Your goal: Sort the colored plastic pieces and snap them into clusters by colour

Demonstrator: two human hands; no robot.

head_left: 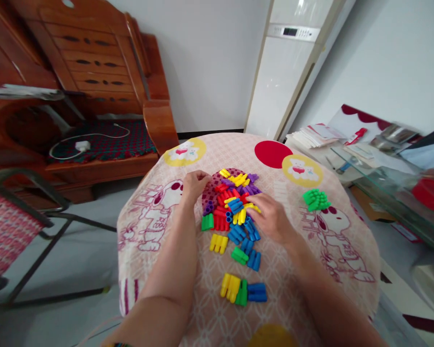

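Observation:
A heap of plastic peg blocks [235, 202] in red, yellow, blue, purple and green lies in the middle of a round table with a cartoon-print cloth [155, 226]. My left hand [193, 185] rests at the heap's left edge, fingers curled against the blocks. My right hand [271, 219] lies at the heap's right side, its fingers closed around yellow and blue pieces [243, 212]. Nearer to me sit a yellow block [218, 243], a green and blue pair [246, 255], and a yellow, green and blue cluster [243, 290].
A separate green block cluster [316, 199] sits on the table's right. A wooden bench [104, 96] with a white charger stands back left, a metal chair [18, 231] at left. A glass table [394, 183] with papers is right; a white standing air conditioner [285, 67] behind.

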